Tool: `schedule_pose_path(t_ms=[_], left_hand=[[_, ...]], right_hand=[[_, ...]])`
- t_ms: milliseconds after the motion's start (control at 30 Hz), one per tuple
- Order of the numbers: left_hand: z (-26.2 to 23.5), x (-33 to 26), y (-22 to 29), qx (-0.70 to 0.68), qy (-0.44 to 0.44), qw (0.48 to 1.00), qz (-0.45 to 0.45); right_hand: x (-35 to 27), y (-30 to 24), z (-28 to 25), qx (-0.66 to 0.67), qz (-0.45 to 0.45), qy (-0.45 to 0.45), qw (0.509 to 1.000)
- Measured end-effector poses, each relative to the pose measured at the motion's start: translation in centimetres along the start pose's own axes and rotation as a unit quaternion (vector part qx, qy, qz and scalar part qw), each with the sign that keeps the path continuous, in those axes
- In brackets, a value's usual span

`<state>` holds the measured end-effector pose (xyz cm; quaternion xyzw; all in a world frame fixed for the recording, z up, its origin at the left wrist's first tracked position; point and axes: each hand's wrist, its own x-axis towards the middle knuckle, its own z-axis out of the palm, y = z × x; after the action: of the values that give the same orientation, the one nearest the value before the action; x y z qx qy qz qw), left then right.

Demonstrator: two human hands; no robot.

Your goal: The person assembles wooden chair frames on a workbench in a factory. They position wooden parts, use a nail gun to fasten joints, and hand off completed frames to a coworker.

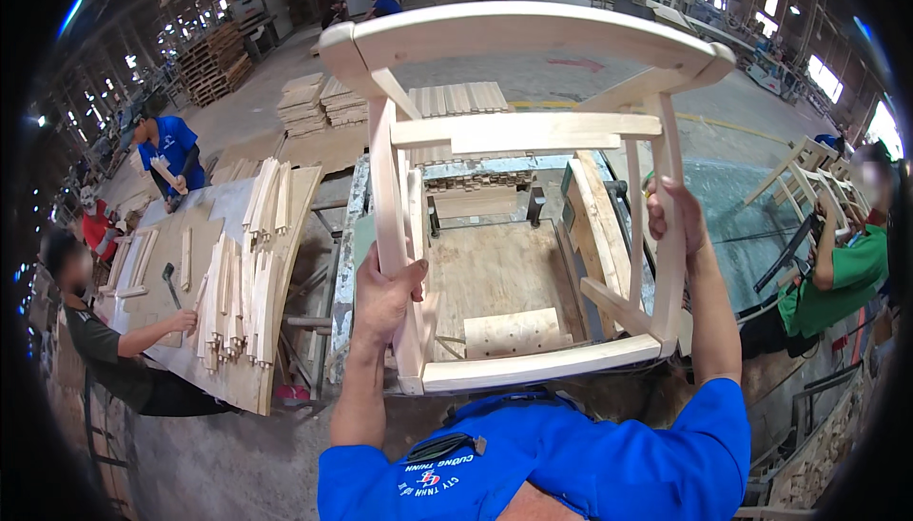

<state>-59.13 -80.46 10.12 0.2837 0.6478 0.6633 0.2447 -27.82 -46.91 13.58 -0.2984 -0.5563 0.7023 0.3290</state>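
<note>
Between my two hands is a pale, unfinished wooden chair frame [533,34], held up in front of me with its wide curved rail at the far end. My left hand [388,295] is wrapped round the left side post, thumb across it. The right side post sits in the grip of my right hand [679,217], higher up than the left. Under the frame lies a bench fixture with a plywood base [495,269] and dark metal uprights [535,205]. A pale wooden board [514,333] rests on the base's near part.
To the left, a table [157,326] carries bundles of wooden sticks [226,298]; a co-worker there holds a hammer [171,279]. At the right, a person in green [827,279] handles a black tool near another chair frame [808,179]. Stacked slats [461,99] lie beyond the bench.
</note>
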Motion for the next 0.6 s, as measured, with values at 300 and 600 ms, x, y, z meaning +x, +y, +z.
schedule_pose_path(t_ms=[300,600], left_hand=[[3.2,8.3,-9.5,-0.038,0.031,0.995,-0.088],[3.7,15.5,-18.4,0.091,0.063,0.98,-0.167]], right_hand=[[13.3,8.5,-4.1,0.032,0.103,-0.064,0.992],[20.0,20.0,-4.6,-0.148,0.08,0.021,0.986]])
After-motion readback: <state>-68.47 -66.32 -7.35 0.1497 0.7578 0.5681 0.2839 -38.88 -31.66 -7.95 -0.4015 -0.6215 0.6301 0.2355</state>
